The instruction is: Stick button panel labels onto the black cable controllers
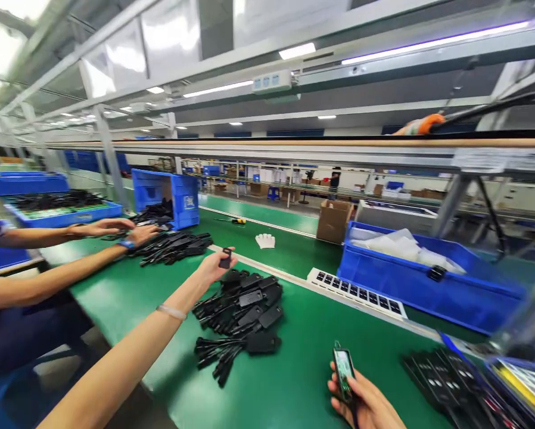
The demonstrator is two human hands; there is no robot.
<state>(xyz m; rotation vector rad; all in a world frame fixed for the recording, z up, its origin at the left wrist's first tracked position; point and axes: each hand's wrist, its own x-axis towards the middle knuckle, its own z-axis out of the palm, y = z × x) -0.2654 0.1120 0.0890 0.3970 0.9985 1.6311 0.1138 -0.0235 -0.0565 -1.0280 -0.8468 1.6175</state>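
Head view: the left hand (214, 266) has its grip closed on a small black piece (225, 258), held above the far side of a cable pile (261, 342) on the green desk (312, 339). The right hand (368, 398), lower right, grips an open case (344, 366) with its circuit board showing, over the desk between that pile and some black cases (444, 378). At left, a co-worker's hands (143, 236) reach to another pile (178, 245) near a blue crate (186, 202).
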